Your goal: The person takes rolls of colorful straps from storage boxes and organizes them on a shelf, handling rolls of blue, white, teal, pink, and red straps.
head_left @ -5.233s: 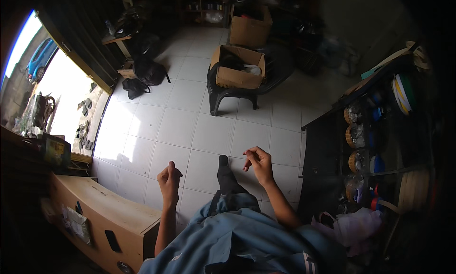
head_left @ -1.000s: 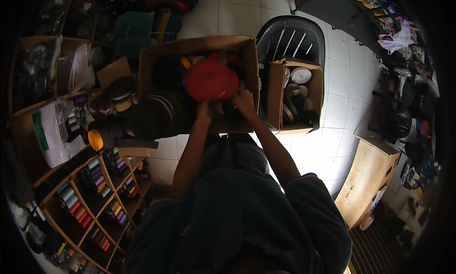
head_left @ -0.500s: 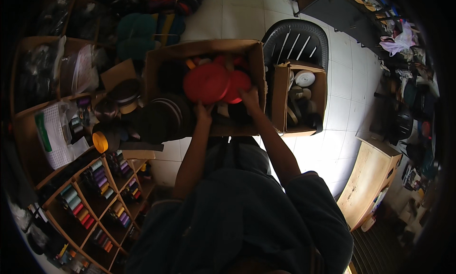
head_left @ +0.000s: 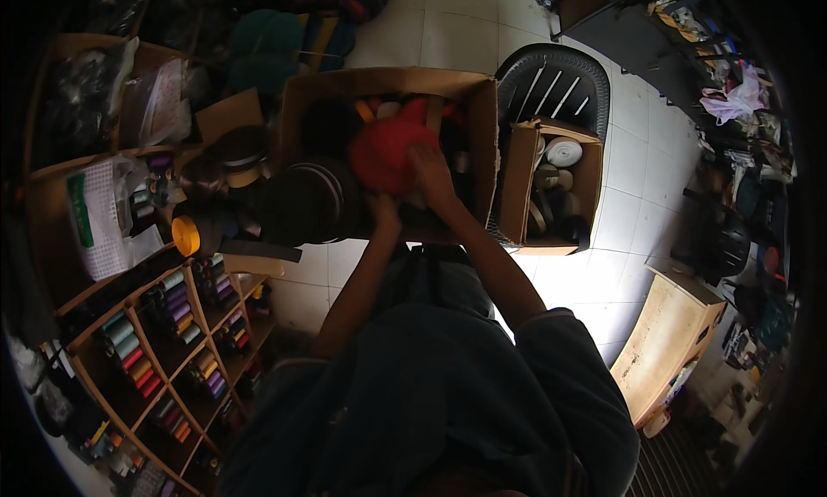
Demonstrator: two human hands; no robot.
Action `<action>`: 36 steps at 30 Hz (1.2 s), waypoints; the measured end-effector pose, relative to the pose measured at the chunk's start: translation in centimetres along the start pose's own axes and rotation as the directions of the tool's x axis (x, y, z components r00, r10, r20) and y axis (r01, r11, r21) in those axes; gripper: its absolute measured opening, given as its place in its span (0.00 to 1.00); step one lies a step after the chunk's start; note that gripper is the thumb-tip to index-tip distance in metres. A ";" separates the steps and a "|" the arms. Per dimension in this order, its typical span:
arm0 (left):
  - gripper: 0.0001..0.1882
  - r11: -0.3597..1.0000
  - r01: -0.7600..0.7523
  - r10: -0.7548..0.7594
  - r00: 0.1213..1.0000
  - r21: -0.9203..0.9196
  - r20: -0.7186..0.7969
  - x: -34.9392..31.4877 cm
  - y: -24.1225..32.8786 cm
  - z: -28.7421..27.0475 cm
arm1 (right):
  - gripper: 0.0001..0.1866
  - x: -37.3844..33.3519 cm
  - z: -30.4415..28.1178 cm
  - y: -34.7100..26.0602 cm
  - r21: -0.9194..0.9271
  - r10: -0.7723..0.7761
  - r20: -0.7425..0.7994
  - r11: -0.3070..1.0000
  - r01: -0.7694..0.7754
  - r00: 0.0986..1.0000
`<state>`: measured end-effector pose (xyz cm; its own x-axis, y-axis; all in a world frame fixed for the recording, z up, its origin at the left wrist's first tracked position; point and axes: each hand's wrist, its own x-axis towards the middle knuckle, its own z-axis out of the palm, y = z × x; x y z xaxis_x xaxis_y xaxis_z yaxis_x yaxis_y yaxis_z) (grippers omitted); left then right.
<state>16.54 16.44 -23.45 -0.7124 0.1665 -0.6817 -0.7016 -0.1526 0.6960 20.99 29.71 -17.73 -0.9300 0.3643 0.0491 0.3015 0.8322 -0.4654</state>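
A large red roll of flat tape (head_left: 383, 157) is tilted over the open cardboard box (head_left: 388, 82) in front of me. My left hand (head_left: 384, 211) is closed on its near edge, the fingertips hidden beneath it. Across the right part of its face lies my right hand (head_left: 429, 168), fingers stretched out and touching the red surface. More red material shows behind the roll, and I cannot tell its outline from the roll's. Among the dark contents of the box is a small orange piece (head_left: 364, 111).
On a black chair (head_left: 551, 75) to the right stands a smaller box (head_left: 518, 187) holding white and dark rolls. Dark rolls (head_left: 301, 200) and a yellow roll (head_left: 184, 236) sit to the left. A wooden rack (head_left: 129, 295) with thread spools is at the lower left.
The smaller red roll no longer shows as a separate disc beside the large one. My right hand has moved left, from that roll's edge onto the red face. The view has shifted slightly.
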 end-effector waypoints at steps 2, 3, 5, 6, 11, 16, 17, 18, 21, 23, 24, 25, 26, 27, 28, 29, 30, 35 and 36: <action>0.34 0.996 0.050 -0.047 0.998 -0.075 0.041 1.1 -1.4 -1.7 | 0.31 -0.2 1.4 -0.5 -0.067 -0.076 0.048 0.995 0.080 0.996; 0.34 0.990 0.083 -0.076 0.995 -0.114 0.066 1.0 -1.2 -1.6 | 0.32 -0.3 1.6 -0.6 -0.105 -0.109 0.079 0.988 0.117 0.991; 0.36 0.959 0.211 -0.202 0.977 -0.187 0.070 0.9 -0.5 -1.4 | 0.33 -0.9 1.5 -0.2 0.011 -0.088 0.085 0.996 0.087 0.993; 0.37 0.934 0.277 -0.267 0.961 -0.226 0.073 0.3 0.1 -1.1 | 0.34 -1.4 1.2 -0.1 0.068 -0.077 0.095 0.995 0.071 0.993; 0.42 0.971 0.239 -0.235 0.964 -0.021 0.127 -0.4 1.0 0.3 | 0.38 -1.8 1.0 0.6 0.186 -0.036 0.143 0.982 0.009 0.989; 0.39 0.966 0.255 -0.250 0.964 -0.043 0.089 -0.6 1.8 1.8 | 0.33 -1.9 1.0 1.1 0.283 -0.006 0.165 0.958 -0.042 0.986; 0.38 0.959 0.261 -0.248 0.961 -0.113 0.121 -0.2 1.3 1.9 | 0.33 -2.2 0.9 1.0 0.281 -0.008 0.147 0.959 -0.034 0.989; 0.37 0.947 0.262 -0.237 0.960 -0.185 0.150 0.7 0.6 1.6 | 0.33 -2.5 0.8 0.8 0.282 -0.017 0.127 0.959 -0.020 0.992; 0.34 0.981 0.041 -0.034 0.999 -0.191 0.040 2.4 -2.0 1.5 | 0.30 -2.9 -1.7 -0.3 0.464 0.014 0.139 0.882 -0.077 0.990; 0.34 0.996 0.013 -0.015 1.000 -0.093 -0.024 1.1 -0.5 3.3 | 0.26 -3.8 -1.4 1.0 0.394 -0.017 -0.004 0.919 0.017 1.000; 0.34 0.999 0.001 -0.003 0.999 -0.041 -0.053 0.1 1.2 4.7 | 0.24 -4.0 -1.3 1.3 0.353 -0.036 -0.079 0.933 0.061 0.996; 0.35 0.996 -0.041 0.039 0.999 -0.078 -0.025 -1.7 3.3 6.0 | 0.23 -4.2 -1.8 1.2 0.363 0.064 -0.143 0.932 -0.008 0.988; 0.36 0.991 -0.083 0.086 0.996 -0.101 0.024 -3.0 4.7 6.5 | 0.22 -4.1 -3.2 0.5 0.376 0.152 -0.199 0.924 -0.068 0.968; 0.37 0.984 -0.126 0.136 0.988 -0.126 0.072 -4.2 5.7 6.8 | 0.21 -4.0 -4.8 -0.3 0.392 0.238 -0.252 0.911 -0.125 0.938; 0.37 0.974 -0.167 0.185 0.976 -0.151 0.117 -5.4 6.8 6.9 | 0.19 -3.8 -7.2 -1.3 0.387 0.295 -0.273 0.905 -0.176 0.916; 0.37 0.985 -0.126 0.142 0.982 -0.119 0.129 -7.0 8.3 7.0 | 0.18 -3.7 -9.5 -2.3 0.387 0.353 -0.292 0.894 -0.228 0.889; 0.37 0.993 -0.083 0.095 0.985 -0.084 0.144 -8.8 10.2 7.2 | 0.17 -3.8 -11.1 -3.0 0.495 0.438 -0.340 0.836 -0.238 0.832; 0.37 0.984 -0.034 0.072 0.975 -0.178 0.211 -17.3 18.3 4.8 | 0.15 -3.3 -14.8 -3.1 0.954 0.699 -0.120 0.277 -0.112 0.705; 0.37 0.980 0.000 0.033 0.986 -0.199 0.166 -19.0 20.5 3.8 | 0.14 -3.2 -14.6 -2.3 0.930 0.666 -0.075 0.315 -0.188 0.742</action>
<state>15.73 13.82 4.57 -0.7235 0.3204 -0.6115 -0.6903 -0.3431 0.6370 26.31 32.71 -3.89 -0.4735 0.8561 -0.2070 0.0740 -0.1955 -0.9779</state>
